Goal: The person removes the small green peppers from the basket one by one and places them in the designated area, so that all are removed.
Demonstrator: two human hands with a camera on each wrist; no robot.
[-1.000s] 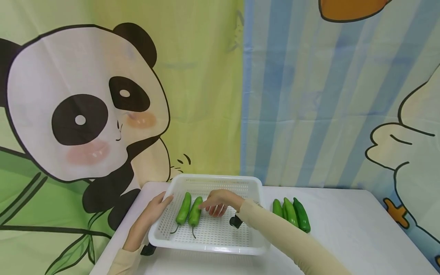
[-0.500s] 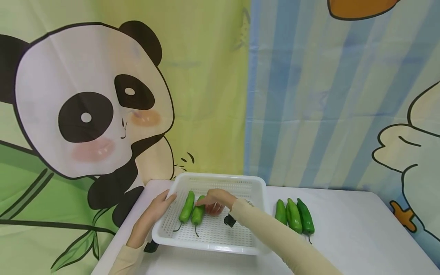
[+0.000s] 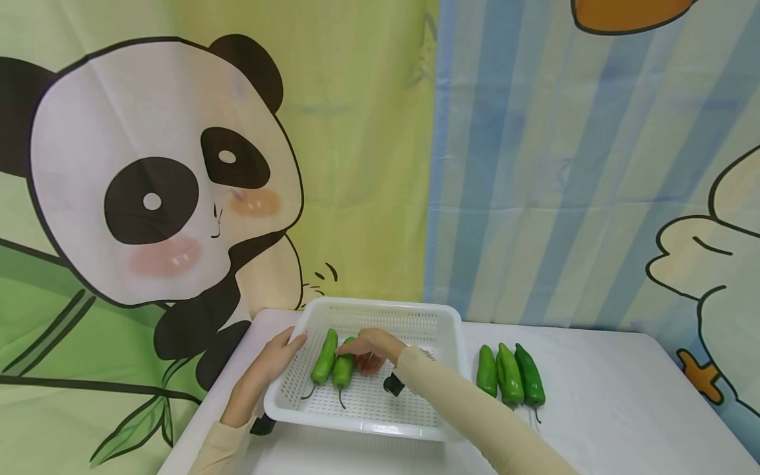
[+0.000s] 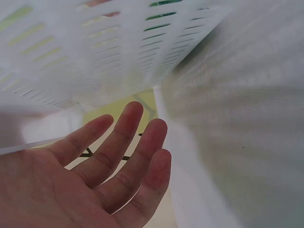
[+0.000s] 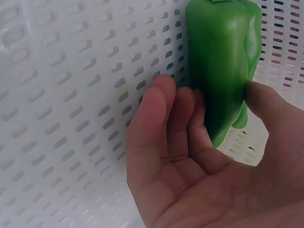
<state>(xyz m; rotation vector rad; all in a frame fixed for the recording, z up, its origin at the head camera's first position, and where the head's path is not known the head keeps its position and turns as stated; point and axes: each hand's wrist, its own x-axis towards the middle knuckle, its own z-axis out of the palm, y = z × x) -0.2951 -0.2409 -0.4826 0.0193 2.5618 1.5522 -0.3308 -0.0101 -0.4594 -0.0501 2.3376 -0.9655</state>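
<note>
A white slotted plastic basket (image 3: 363,429) stands on the table. My left hand (image 3: 274,359) holds its left rim, with the thumb over the edge; in the left wrist view the loosely bent fingers (image 4: 154,142) lie outside the slotted wall. Inside the basket are two long green peppers with their stems towards me. My right hand (image 3: 373,346) reaches in and pinches the right-hand green pepper (image 3: 342,373), thumb on one side and fingers on the other, as the right wrist view shows. The other green pepper (image 3: 324,359) lies just left of it, partly hidden in the right wrist view.
Right of the basket, a row of three green peppers (image 3: 509,376) lies on the white-covered table (image 3: 611,396). Behind the table hangs a cartoon curtain (image 3: 368,165) with a panda. Black wrist cameras (image 3: 393,384) are strapped on both wrists.
My right hand has moved slightly left, from beside the right-hand pepper to a pinch on it. The whole head view has shifted a little. My left hand keeps its place on the basket.
</note>
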